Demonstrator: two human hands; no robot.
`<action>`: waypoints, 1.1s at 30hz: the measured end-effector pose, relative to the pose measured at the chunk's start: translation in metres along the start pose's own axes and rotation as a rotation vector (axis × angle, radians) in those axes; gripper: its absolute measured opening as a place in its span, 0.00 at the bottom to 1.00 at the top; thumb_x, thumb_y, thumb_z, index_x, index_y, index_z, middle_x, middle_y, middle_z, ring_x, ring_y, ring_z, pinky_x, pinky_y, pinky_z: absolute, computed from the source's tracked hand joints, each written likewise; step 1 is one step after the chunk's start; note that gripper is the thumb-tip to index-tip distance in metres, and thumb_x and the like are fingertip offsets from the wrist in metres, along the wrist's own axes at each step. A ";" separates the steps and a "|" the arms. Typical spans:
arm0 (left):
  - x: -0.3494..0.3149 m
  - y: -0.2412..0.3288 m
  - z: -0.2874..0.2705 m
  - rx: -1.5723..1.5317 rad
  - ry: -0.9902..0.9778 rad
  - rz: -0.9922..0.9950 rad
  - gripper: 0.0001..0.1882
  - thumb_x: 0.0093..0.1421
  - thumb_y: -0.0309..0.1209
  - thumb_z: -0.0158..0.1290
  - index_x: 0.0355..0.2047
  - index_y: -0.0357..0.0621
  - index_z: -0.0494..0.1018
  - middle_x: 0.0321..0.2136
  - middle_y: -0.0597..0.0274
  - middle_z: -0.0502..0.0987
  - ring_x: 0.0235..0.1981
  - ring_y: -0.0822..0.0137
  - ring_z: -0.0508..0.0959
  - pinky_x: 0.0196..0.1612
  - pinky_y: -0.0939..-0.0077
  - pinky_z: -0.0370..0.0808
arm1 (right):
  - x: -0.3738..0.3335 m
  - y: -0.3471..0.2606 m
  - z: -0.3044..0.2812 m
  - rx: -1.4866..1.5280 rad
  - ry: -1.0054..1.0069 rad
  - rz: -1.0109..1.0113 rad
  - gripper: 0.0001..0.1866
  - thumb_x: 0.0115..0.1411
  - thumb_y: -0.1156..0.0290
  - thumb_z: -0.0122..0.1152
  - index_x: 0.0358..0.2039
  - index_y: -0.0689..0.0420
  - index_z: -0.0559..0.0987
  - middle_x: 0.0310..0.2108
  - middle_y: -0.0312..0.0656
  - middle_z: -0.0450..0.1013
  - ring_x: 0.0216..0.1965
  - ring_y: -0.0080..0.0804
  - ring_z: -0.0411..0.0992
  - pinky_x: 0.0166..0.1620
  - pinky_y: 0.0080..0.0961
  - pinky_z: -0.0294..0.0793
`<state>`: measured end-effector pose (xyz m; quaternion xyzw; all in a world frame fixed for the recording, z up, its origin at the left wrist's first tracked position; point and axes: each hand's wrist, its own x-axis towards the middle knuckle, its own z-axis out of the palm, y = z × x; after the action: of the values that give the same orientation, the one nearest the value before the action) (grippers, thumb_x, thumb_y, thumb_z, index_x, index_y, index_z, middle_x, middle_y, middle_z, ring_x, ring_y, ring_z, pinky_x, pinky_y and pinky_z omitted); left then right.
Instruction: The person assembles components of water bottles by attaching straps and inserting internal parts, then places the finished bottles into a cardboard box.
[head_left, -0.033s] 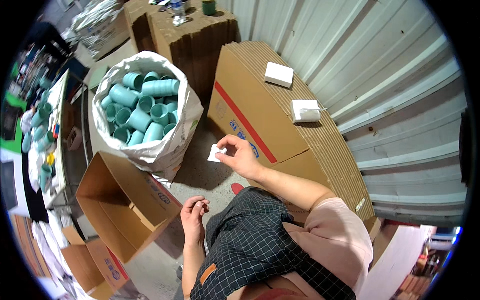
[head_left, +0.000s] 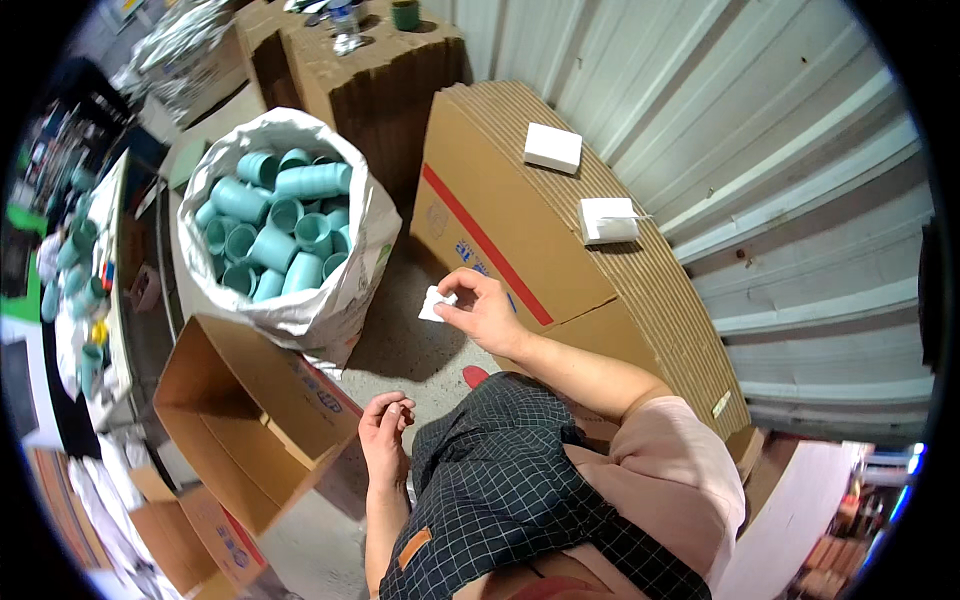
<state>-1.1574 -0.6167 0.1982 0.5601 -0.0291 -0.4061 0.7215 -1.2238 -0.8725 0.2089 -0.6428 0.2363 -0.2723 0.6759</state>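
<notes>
My right hand (head_left: 482, 308) pinches a small crumpled white piece of tissue or paper (head_left: 433, 303) between thumb and fingers. It hangs over the floor, in front of a large brown cardboard stack (head_left: 540, 250) with a red stripe. Lower and to the left, my left hand (head_left: 385, 425) has its fingers loosely curled in, and nothing shows in them. The closest thing to it is an open cardboard box (head_left: 235, 440) lying tilted on its left. Beyond that box stands a white woven sack (head_left: 350, 300) filled with several pale teal cups (head_left: 272, 248).
Two white packs, one plain (head_left: 552, 148) and one with a tissue sticking out (head_left: 608, 220), lie on the cardboard stack beside a corrugated metal wall (head_left: 800, 200). A bottle (head_left: 343, 25) and a green cup (head_left: 405, 14) stand on cardboard behind. More cups sit on a side table (head_left: 115, 290).
The sack, boxes and stack have shifted slightly in view, mostly leftward. Both hands keep nearly the same pose, the right still pinching the white piece.
</notes>
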 end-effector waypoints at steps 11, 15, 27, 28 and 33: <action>0.220 0.036 0.033 0.792 -0.641 0.134 0.27 0.61 0.27 0.63 0.57 0.39 0.66 0.44 0.59 0.77 0.46 0.66 0.78 0.51 0.69 0.76 | -0.012 0.053 -0.111 -0.503 1.023 -0.008 0.09 0.54 0.82 0.69 0.34 0.61 0.77 0.39 0.43 0.74 0.44 0.36 0.74 0.49 0.30 0.74; 0.292 0.068 0.202 1.133 -0.821 0.652 0.46 0.51 0.34 0.68 0.65 0.33 0.56 0.58 0.38 0.70 0.59 0.45 0.72 0.62 0.59 0.72 | -0.013 0.043 -0.182 -0.882 1.094 -0.096 0.10 0.50 0.80 0.71 0.33 0.58 0.78 0.39 0.43 0.75 0.50 0.49 0.70 0.55 0.41 0.69; 0.392 -0.013 0.393 1.575 -0.965 0.625 0.42 0.43 0.42 0.69 0.59 0.46 0.69 0.52 0.51 0.73 0.57 0.52 0.71 0.58 0.56 0.71 | 0.024 0.113 -0.209 -1.004 1.029 -0.209 0.09 0.57 0.80 0.65 0.37 0.72 0.78 0.33 0.55 0.74 0.38 0.46 0.72 0.46 0.40 0.73; 0.390 -0.023 0.380 1.445 -0.968 0.706 0.45 0.43 0.43 0.67 0.62 0.46 0.65 0.52 0.48 0.69 0.57 0.48 0.67 0.57 0.56 0.68 | 0.026 0.106 -0.216 -1.023 1.028 -0.077 0.09 0.56 0.78 0.67 0.35 0.71 0.79 0.34 0.56 0.75 0.39 0.47 0.72 0.47 0.41 0.73; 0.362 0.060 0.200 1.032 -0.799 0.891 0.51 0.43 0.41 0.66 0.67 0.38 0.57 0.53 0.44 0.67 0.55 0.45 0.67 0.58 0.53 0.66 | 0.039 0.078 -0.191 -1.482 0.978 -0.325 0.07 0.58 0.78 0.69 0.34 0.67 0.81 0.34 0.53 0.77 0.40 0.54 0.74 0.47 0.46 0.75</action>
<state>-0.9811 -0.9949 0.1723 0.5713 -0.6924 -0.1846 0.4002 -1.3180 -1.0384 0.1200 -0.7515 0.5184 -0.3853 -0.1344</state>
